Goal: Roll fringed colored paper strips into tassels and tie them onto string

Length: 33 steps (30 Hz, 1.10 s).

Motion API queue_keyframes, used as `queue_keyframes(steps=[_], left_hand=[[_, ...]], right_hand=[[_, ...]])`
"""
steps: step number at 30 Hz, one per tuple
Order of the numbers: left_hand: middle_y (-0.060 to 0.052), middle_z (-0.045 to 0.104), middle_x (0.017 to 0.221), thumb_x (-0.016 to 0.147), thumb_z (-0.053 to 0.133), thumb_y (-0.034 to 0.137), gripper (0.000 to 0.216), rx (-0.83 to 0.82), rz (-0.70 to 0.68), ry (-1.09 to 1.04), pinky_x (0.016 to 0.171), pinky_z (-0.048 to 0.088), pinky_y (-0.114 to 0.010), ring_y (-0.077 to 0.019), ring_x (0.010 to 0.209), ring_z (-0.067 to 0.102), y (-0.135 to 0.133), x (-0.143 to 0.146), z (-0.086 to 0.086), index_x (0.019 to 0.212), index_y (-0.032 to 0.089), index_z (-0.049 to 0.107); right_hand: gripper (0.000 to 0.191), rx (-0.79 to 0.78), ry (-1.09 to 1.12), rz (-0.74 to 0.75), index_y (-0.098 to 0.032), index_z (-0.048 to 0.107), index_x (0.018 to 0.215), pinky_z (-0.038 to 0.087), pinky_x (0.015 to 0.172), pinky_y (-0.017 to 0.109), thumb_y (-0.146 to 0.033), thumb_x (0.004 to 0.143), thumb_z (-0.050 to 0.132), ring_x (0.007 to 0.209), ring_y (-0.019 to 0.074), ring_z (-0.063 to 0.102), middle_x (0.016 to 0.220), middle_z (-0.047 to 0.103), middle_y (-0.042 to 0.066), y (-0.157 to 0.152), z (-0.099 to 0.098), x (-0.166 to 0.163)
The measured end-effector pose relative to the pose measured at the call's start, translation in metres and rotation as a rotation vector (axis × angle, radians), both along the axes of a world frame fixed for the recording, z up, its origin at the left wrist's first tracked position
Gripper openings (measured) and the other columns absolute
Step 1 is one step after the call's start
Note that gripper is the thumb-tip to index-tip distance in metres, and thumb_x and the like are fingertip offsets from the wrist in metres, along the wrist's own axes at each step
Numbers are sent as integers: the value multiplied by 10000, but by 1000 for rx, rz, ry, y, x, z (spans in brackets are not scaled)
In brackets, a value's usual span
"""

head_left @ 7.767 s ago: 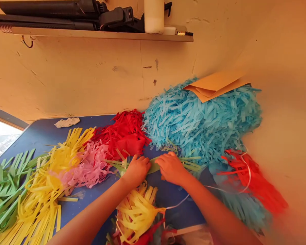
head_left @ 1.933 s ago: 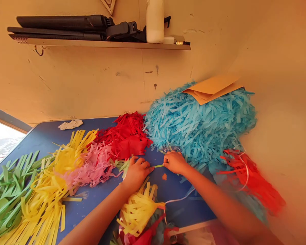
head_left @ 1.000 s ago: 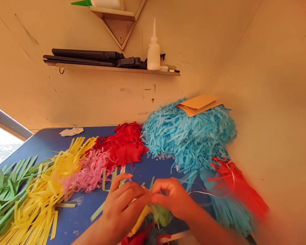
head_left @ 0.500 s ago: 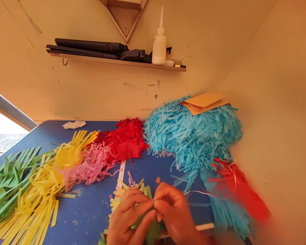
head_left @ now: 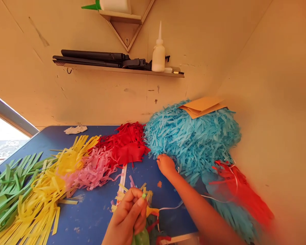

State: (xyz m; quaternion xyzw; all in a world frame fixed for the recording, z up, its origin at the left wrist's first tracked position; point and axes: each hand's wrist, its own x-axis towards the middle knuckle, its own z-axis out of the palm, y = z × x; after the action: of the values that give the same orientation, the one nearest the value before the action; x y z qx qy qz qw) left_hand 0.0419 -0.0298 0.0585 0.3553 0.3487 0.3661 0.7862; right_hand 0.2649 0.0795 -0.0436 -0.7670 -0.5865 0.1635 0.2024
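My left hand (head_left: pixel 129 214), low in the middle, pinches a piece of green tissue paper (head_left: pixel 142 237); a twisted green tip shows above the thumb and the rest hangs below the fingers. My right hand (head_left: pixel 166 166) is stretched forward at the front edge of the light blue fringed tissue paper (head_left: pixel 193 136). Its fingers are curled together, and whatever is in them is hidden. Behind the left hand lie pale yellow paper strips (head_left: pixel 150 196). A white string (head_left: pixel 172 207) runs from an orange piece of paper (head_left: pixel 153 211) under the right forearm.
Green (head_left: pixel 12 180), yellow (head_left: pixel 44 187), pink (head_left: pixel 94 168) and red fringed paper (head_left: pixel 129 149) lie across the blue table (head_left: pixel 91 207). A folded orange paper (head_left: pixel 202 106) rests on the blue pile. The wall shelf (head_left: pixel 132 71) holds a hair straightener (head_left: pixel 91 59) and a squeeze bottle (head_left: pixel 158 58).
My right hand has left the green tissue paper and moved forward to the edge of the blue pile. My left hand keeps its pinch. The view has tilted up slightly.
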Motion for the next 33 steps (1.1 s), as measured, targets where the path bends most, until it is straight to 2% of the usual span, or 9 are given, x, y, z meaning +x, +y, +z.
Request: queue_keyframes(steps=[4,7,9,11,14,17,20,26,33], left_hand=[[84,453,569,804,680,538,381,55,-19,117,418,244,-145,-22,428,298,6,12,-19,833,189,529],[40,569,651,777,684,566,408,123,-40,171,424,312,-170,-34,423,387,10,13,-22,829,184,548],[29,582,637,766,677,583,419,165,-47,222,434,342,-183,-54,432,420,12,14,-22,822,180,574],[33,553,586,769,671,571,403,220,-52,308,448,359,-187,-75,458,443,12,16,-22,805,175,607],[18,561,587,797,652,507,337,330,-71,442,470,385,-194,-100,495,486,11,18,-22,783,170,655],[-23,649,698,830,618,449,278,456,-67,538,496,424,-209,-123,534,544,7,19,-22,808,181,689],[-35,684,727,866,581,402,239,594,-69,623,548,456,-224,-149,595,595,1,18,-20,825,195,694],[-29,713,763,892,553,310,184,879,-23,732,636,485,-243,-163,686,651,-21,13,-11,823,214,694],[-17,714,785,914,533,251,169,981,-43,696,671,495,-226,-144,721,662,-60,8,-7,835,212,678]], right_hand=[[140,-20,-22,48,-181,692,841,431,686,263,-131,886,570,817,193,631,1001,660,82,-10,-1,3],[120,0,17,83,-190,687,896,450,729,268,-120,871,593,846,190,633,1000,661,68,-27,11,6],[145,31,68,122,-203,679,928,467,761,255,-109,877,581,856,169,636,981,667,44,-47,24,0],[161,114,221,200,-222,675,925,479,785,233,-119,899,554,863,140,635,977,664,19,-73,37,-11],[161,330,611,288,-234,680,875,485,801,248,-142,902,551,877,142,629,935,646,14,-114,51,-30],[120,455,858,240,-233,665,834,486,793,278,-158,880,584,847,154,618,884,621,14,-141,57,-42],[82,492,996,167,-232,641,848,482,788,298,-176,880,591,832,164,606,856,618,14,-155,59,-46],[48,503,1054,123,-233,624,882,473,792,295,-192,893,602,851,168,591,873,609,15,-182,65,-51],[83,554,995,156,-236,626,869,464,811,303,-173,901,583,878,174,579,892,588,22,-222,65,-59]])
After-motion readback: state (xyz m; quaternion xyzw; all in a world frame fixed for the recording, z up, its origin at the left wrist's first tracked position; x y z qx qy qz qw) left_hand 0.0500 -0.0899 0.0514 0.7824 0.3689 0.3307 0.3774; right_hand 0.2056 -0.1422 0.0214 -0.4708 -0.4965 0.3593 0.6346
